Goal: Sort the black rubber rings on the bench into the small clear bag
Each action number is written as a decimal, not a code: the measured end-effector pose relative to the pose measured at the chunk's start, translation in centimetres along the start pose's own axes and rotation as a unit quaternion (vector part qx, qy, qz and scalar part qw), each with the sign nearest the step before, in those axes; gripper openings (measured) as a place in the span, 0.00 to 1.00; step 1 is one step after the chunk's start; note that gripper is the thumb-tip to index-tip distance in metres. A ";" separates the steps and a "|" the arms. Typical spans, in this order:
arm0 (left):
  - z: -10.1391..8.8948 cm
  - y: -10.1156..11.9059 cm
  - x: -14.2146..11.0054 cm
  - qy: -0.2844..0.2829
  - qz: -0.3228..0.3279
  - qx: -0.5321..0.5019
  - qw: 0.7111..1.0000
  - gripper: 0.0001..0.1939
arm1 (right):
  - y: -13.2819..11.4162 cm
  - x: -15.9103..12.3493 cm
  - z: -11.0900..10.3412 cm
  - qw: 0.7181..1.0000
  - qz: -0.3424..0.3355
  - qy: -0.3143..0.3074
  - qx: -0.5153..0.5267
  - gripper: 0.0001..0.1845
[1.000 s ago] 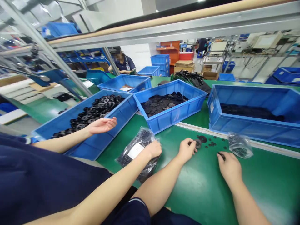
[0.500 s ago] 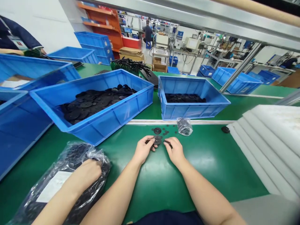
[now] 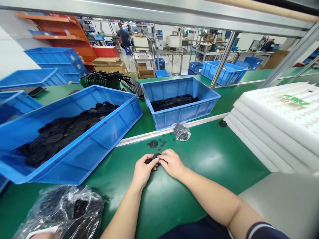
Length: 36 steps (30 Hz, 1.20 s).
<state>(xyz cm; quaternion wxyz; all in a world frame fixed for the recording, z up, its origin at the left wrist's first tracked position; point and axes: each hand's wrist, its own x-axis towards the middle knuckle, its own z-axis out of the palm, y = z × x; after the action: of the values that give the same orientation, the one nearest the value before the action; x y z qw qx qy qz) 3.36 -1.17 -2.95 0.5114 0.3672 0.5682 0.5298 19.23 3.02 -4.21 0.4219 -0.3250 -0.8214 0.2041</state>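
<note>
My left hand [image 3: 143, 171] is closed around the edge of a round black plastic disc [image 3: 156, 155], held just above the green table. My right hand [image 3: 173, 164] is closed too, its fingertips pressed together against the disc's right side; the small black part it pinches is hidden behind the fingers. Just beyond them another black disc [image 3: 153, 144] lies flat, with several small black rings [image 3: 163, 143] scattered beside it. A clear bag of small black parts [image 3: 181, 132] lies behind these, close to the white strip.
A large blue bin of black discs [image 3: 109, 132] stands at left, a smaller blue bin [image 3: 184, 111] behind. A big plastic bag of black parts [image 3: 67, 205] lies front left, with a bit of another person's hand at its lower edge. White foam sheets [image 3: 269, 139] are stacked at right.
My right hand has come left to meet the disc in my left hand. The view has turned right. The other person's hand on the big bag has mostly left the view.
</note>
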 end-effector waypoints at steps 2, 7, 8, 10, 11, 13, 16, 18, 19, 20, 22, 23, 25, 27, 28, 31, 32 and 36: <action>-0.3 -0.1 0.2 0.011 -0.006 -0.030 0.999 0.21 | 0.0 0.1 -0.3 1.000 0.008 -0.002 0.012 0.13; -0.6 0.1 0.7 0.059 -0.002 -0.099 0.993 0.21 | 1.5 0.8 -1.4 0.985 0.114 -0.009 -0.132 0.19; -0.5 0.1 0.7 0.066 -0.002 -0.106 0.992 0.21 | 1.9 1.0 -1.6 0.973 0.147 -0.016 -0.175 0.21; -0.4 0.2 0.6 0.071 -0.003 -0.115 0.991 0.21 | 2.6 1.2 -1.7 0.953 0.188 -0.039 -0.235 0.25; -0.3 0.3 0.6 0.071 -0.003 -0.118 0.990 0.22 | 2.8 1.2 -1.7 0.947 0.193 -0.052 -0.251 0.25; -0.1 0.4 0.4 0.068 0.000 -0.125 0.990 0.22 | 3.0 1.1 -1.4 0.944 0.182 -0.066 -0.267 0.23; -0.2 0.5 0.4 0.060 0.000 -0.151 0.987 0.22 | 3.1 0.7 -0.9 0.948 0.156 -0.063 -0.270 0.21; -0.3 0.5 0.4 0.056 -0.001 -0.164 0.985 0.21 | 3.2 0.6 -0.7 0.953 0.139 -0.066 -0.260 0.19; -0.4 0.5 0.5 0.054 0.001 -0.167 0.985 0.21 | 3.4 0.5 -0.7 0.956 0.130 -0.072 -0.254 0.18; -0.4 0.5 0.5 0.053 0.004 -0.167 0.985 0.21 | 3.6 0.5 -0.7 0.957 0.124 -0.078 -0.250 0.18; -0.3 0.3 0.5 0.057 0.013 -0.149 0.987 0.19 | 3.9 0.7 -0.7 0.956 0.123 -0.086 -0.253 0.17; -0.3 0.1 0.5 0.062 0.017 -0.132 0.989 0.18 | 4.0 0.9 -0.8 0.953 0.130 -0.089 -0.258 0.16; -0.1 0.1 0.5 0.077 0.027 -0.094 0.992 0.17 | 3.9 1.2 -0.9 0.947 0.152 -0.093 -0.267 0.14; -0.2 0.8 0.6 0.090 0.036 -0.063 0.993 0.17 | 3.5 1.5 -1.0 0.941 0.176 -0.103 -0.270 0.12; -0.5 1.6 0.8 0.097 0.043 -0.049 0.993 0.17 | 3.2 1.6 -1.0 0.939 0.186 -0.110 -0.267 0.11; -2.3 6.1 2.2 0.161 0.114 0.034 0.980 0.16 | 2.4 2.1 -1.1 0.936 0.213 -0.124 -0.251 0.10; -3.3 8.1 2.9 0.202 0.163 0.075 0.963 0.15 | 2.3 2.2 -1.2 0.936 0.222 -0.125 -0.244 0.10; -8.2 15.6 6.3 0.386 0.304 0.128 0.862 0.14 | 2.0 2.3 -1.4 0.939 0.238 -0.115 -0.218 0.13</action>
<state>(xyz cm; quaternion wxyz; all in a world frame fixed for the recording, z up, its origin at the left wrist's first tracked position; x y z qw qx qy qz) -7.82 5.67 10.40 0.0134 0.3504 0.6428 0.6811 20.16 6.09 -3.35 0.1821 -0.5694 -0.7873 0.1507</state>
